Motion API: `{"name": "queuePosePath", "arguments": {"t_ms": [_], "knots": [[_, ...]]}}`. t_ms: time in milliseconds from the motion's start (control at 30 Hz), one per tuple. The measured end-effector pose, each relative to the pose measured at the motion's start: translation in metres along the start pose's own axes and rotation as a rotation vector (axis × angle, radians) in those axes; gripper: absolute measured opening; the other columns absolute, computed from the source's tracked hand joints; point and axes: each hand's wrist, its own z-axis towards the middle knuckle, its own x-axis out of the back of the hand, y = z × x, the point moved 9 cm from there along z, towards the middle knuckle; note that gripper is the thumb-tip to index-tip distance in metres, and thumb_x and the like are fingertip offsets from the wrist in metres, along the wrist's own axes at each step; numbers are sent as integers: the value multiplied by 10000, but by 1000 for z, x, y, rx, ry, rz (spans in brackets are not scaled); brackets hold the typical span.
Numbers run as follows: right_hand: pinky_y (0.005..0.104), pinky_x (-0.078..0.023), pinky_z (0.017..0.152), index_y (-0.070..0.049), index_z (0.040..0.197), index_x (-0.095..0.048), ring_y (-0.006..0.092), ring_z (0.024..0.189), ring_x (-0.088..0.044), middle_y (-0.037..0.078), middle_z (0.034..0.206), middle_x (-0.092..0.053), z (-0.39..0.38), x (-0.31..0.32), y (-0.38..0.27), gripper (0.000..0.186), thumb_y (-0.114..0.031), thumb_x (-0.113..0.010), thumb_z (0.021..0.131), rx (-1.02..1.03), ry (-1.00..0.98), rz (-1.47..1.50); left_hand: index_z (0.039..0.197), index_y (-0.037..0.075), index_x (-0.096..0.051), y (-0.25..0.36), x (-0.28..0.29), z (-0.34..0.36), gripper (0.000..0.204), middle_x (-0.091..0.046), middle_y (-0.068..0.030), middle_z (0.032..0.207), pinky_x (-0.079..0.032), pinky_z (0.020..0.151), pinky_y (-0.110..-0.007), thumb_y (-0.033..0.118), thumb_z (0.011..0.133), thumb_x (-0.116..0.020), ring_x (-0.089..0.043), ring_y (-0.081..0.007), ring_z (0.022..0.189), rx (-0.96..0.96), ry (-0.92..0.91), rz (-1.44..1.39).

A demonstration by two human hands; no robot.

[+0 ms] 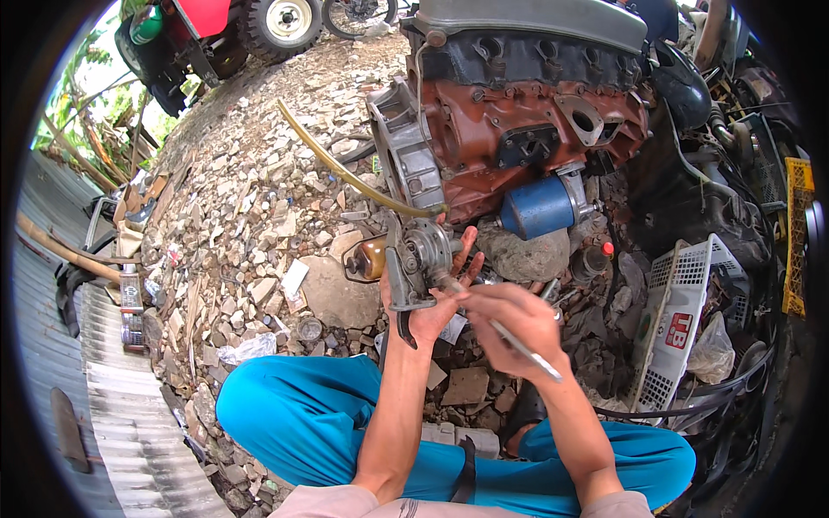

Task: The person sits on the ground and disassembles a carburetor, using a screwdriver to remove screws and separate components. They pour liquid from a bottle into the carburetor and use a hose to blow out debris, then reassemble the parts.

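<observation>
My left hand [425, 321] is palm up under a grey metal fuel pump [420, 250], its fingers partly spread along the right side. An amber bowl [371, 259] with a wire bail sits at the pump's left, and a dark curved lever [405, 328] sticks out below, over my wrist. My right hand [511, 326], smeared by motion, grips a slim brush [527, 348] by its pale handle. The brush's far end is at the pump's lower right; its tip is blurred. Just behind the pump lies the end of a yellowish hose [345, 177].
A rust-red engine block [484, 164] with a blue oil filter [537, 209] stands ahead. A white plastic basket [669, 328] is tilted at right. Rubble [250, 224] covers the ground. Corrugated sheets [138, 423] line the left. A red vehicle [203, 15] stands far back.
</observation>
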Motion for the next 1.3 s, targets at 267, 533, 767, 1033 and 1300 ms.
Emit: {"name": "queuePosePath", "arguments": {"t_ms": [267, 533, 767, 1033, 1300], "knots": [[362, -576, 722, -37, 994, -681, 287, 819, -694, 118, 949, -690, -1, -3, 7, 314, 76, -690, 701, -72, -45, 10, 1439, 0, -417, 9, 7, -5, 636, -532, -214, 1357, -336, 1126, -588, 441, 981, -446, -423, -399, 1374, -53, 63, 160], [384, -575, 724, -26, 990, -685, 318, 828, -693, 125, 934, -685, -4, 2, 21, 269, 60, -682, 736, -98, -83, 36, 1433, -8, -413, 3, 27, 2, 680, -487, -182, 1414, -373, 1109, -554, 446, 942, -538, -424, -367, 1378, -38, 105, 258], [396, -563, 702, -16, 969, -669, 313, 830, -685, 142, 959, -675, -13, -2, 31, 221, 58, -674, 760, -156, -225, 178, 1414, -2, -439, 7, 35, 0, 671, -509, -195, 1390, -384, 1104, -554, 459, 938, -543, -421, -356, 1384, -30, 132, 264], [363, -544, 685, 2, 1022, -682, 299, 806, -673, 151, 967, -670, -22, -6, 45, 284, 96, -623, 760, -136, -256, 145, 1356, 24, -508, 11, 41, 2, 585, -570, -165, 1327, -381, 1101, -538, 462, 968, -512, -477, -351, 1340, -97, 147, 224], [395, -552, 754, -18, 1032, -684, 324, 888, -669, 139, 978, -675, -44, -24, 60, 289, 66, -684, 756, -144, -174, 216, 1421, 21, -439, 19, 45, 6, 677, -491, -193, 1421, -362, 1131, -538, 493, 952, -563, -396, -327, 1407, -187, 86, 168]]}}
